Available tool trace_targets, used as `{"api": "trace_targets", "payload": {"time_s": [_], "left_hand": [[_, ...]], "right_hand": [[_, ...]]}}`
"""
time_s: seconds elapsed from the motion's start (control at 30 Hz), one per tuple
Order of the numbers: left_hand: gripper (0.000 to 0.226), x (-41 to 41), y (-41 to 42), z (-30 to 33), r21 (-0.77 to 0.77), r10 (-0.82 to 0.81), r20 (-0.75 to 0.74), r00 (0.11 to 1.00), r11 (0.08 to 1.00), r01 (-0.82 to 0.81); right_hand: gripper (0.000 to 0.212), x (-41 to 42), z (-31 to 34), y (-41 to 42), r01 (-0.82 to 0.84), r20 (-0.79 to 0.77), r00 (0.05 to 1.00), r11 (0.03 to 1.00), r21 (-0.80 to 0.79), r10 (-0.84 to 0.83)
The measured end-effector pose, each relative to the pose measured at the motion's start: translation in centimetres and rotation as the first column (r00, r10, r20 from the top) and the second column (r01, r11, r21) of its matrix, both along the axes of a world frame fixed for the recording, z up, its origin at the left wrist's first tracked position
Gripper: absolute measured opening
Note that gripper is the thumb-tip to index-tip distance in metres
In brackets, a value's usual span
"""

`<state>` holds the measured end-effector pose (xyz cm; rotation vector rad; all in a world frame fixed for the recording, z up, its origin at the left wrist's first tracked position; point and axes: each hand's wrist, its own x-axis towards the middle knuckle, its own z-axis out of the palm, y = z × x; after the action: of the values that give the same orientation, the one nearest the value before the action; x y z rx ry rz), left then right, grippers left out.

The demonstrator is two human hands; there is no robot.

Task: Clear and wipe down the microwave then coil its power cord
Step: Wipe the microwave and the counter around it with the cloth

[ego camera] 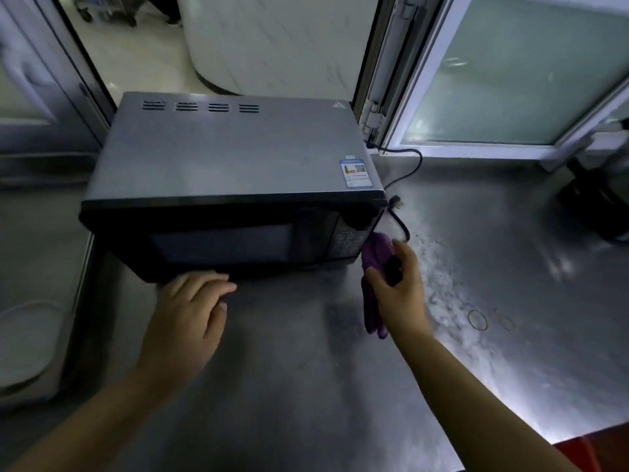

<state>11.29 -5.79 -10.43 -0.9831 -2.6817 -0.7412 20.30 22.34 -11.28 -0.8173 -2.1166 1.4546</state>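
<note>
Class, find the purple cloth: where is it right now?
In the head view, the purple cloth hangs from the right hand, which grips it beside the microwave's front right corner, above the steel counter.

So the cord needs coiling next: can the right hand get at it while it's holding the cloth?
Probably yes. The cord loops just beyond the right hand, nothing between them, though that hand grips the cloth.

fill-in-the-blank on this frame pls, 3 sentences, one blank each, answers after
1. The right hand holds a cloth whose colour is ____.
2. The microwave door is ____.
3. The power cord lies on the counter on the microwave's ____ side.

Missing words: purple; closed; right
</note>
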Motion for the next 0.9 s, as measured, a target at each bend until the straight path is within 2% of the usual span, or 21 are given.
{"api": "trace_targets", "payload": {"time_s": [0.1, 0.2, 0.27, 0.33, 0.37, 0.47, 0.57, 0.77, 0.9], "left_hand": [[0.041, 2.7, -2.0, -3.4, -0.05, 0.019, 0.142, 0.99, 0.999, -0.012], [0.037, 4.9, -2.9, -5.8, -0.009, -0.002, 0.188, 0.982, 1.0, 0.004], [0.035, 5.8, -2.9, -6.9, 0.002, -0.003, 0.209, 0.978, 1.0, 0.003], [0.034, 6.4, -2.7, -7.7, -0.013, -0.006, 0.215, 0.977, 1.0, 0.009], [0.034, 6.5, -2.6, -8.0, -0.018, -0.004, 0.22, 0.975, 1.0, 0.008], [0.033, 7.0, -2.4, -8.5, -0.025, 0.014, 0.248, 0.969, 1.0, -0.008], [0.032, 7.5, -1.9, -9.1, -0.013, 0.048, 0.284, 0.958, 0.999, -0.046], [0.03, 9.2, -1.0, -9.8, 0.028, 0.087, 0.342, 0.936, 0.994, -0.103], [0.03, 9.4, -1.7, -9.8, 0.019, 0.075, 0.369, 0.926, 0.996, -0.089]], "right_hand": [[0.049, -0.1, -2.4, 1.5, 0.028, 0.234, 0.97, 0.987, 0.16, -0.065], [0.049, -1.5, -5.0, 2.4, -0.17, 0.442, 0.897, 0.924, 0.343, 0.001], [0.051, -2.8, -6.9, 1.9, -0.412, 0.673, 0.736, 0.838, 0.359, 0.074], [0.055, -3.4, -8.7, 1.4, -0.586, 0.822, 0.563, 0.742, 0.325, 0.085], [0.055, -3.4, -9.2, 1.3, -0.614, 0.841, 0.537, 0.713, 0.338, 0.063], [0.057, -2.6, -10.0, 2.2, -0.633, 0.791, 0.612, 0.604, 0.484, 0.008], [0.066, -2.2, -11.2, 3.3, -0.703, 0.799, 0.598, 0.525, 0.48, 0.069], [0.067, -4.6, -12.9, 0.2, -0.659, 0.792, 0.603, 0.617, 0.43, 0.092], [0.067, -5.9, -13.0, -4.0, -0.667, 0.802, 0.587, 0.624, 0.406, 0.106]]}}
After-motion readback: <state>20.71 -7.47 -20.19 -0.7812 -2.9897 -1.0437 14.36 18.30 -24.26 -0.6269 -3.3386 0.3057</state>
